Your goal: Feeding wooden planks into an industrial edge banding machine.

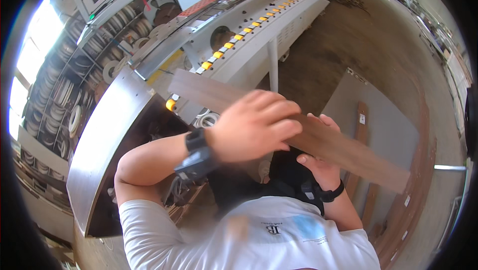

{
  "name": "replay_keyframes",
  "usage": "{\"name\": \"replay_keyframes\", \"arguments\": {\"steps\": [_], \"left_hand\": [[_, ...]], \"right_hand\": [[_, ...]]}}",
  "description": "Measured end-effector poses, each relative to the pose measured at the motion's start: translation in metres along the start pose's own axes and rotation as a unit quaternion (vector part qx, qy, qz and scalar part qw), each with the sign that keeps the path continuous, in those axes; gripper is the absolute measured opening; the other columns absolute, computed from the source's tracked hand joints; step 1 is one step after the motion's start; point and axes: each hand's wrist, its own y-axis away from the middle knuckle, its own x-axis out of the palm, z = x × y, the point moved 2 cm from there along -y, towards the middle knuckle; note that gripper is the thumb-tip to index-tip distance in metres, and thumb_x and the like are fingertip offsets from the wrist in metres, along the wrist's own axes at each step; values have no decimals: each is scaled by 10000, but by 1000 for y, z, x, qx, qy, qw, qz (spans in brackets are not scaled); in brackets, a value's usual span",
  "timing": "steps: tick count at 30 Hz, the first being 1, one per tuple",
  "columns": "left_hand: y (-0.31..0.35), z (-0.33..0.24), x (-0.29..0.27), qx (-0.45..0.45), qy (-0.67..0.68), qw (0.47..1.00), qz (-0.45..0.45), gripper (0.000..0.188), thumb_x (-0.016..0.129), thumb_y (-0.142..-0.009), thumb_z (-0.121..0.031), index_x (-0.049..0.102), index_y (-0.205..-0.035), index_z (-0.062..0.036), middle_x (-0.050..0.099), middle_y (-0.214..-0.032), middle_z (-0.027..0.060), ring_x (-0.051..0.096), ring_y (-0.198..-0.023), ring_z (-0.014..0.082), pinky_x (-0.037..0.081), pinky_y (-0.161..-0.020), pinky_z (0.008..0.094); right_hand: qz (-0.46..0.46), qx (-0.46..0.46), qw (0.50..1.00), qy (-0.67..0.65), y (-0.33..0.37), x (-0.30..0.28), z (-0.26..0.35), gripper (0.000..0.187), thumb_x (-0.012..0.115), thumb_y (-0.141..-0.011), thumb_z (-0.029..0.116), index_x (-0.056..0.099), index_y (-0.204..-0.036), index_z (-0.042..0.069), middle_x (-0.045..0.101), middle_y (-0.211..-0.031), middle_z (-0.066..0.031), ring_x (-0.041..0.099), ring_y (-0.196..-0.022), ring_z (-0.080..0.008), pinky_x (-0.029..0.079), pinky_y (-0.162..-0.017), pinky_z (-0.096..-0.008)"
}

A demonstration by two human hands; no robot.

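A long, narrow brown wood-grain board (pixel 356 158) slants across in front of me, its paler far end near the machine's rollers. My right hand (pixel 323 163) grips it towards the right, thumb on the near side and fingertips round the far edge. Over the board's middle lies my left hand (pixel 259 125), slightly blurred, its fingers bent and closed together. Its palm side is hidden, so whatever those fingers hold cannot be made out. Black bands with small devices sit on both wrists.
Ahead runs a long machine (pixel 254 46) with a row of yellow rollers (pixel 218 55). A metal-topped table (pixel 107 140) stands at my left, before racks of coiled edging (pixel 64 103). At right, a large grey panel (pixel 381 120) has brown strips (pixel 361 120) on it.
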Motion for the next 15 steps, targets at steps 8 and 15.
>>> {"name": "replay_keyframes", "arguments": {"steps": [8, 15], "left_hand": [[111, 121, -88, -297, -169, 939, -42, 461, 842, -882, -169, 709, -1316, -90, 682, -1366, 107, 637, -1245, 337, 523, -1033, 423], [205, 215, -128, -519, -172, 837, -10, 424, 752, -1011, -284, 711, -1385, -89, 719, -1304, 123, 675, -1195, 308, 532, -1003, 394]], "right_hand": [[-13, 229, 969, 93, 30, -50, -94, 551, 836, -933, 67, 573, -1416, 25, 713, -1334, -129, 705, -1007, -130, 573, -874, -269], [-57, 384, 921, 41, 79, -81, -150, 446, 799, -985, 152, 613, -1372, 32, 754, -1152, -78, 701, -921, -126, 569, -810, -274]]}}
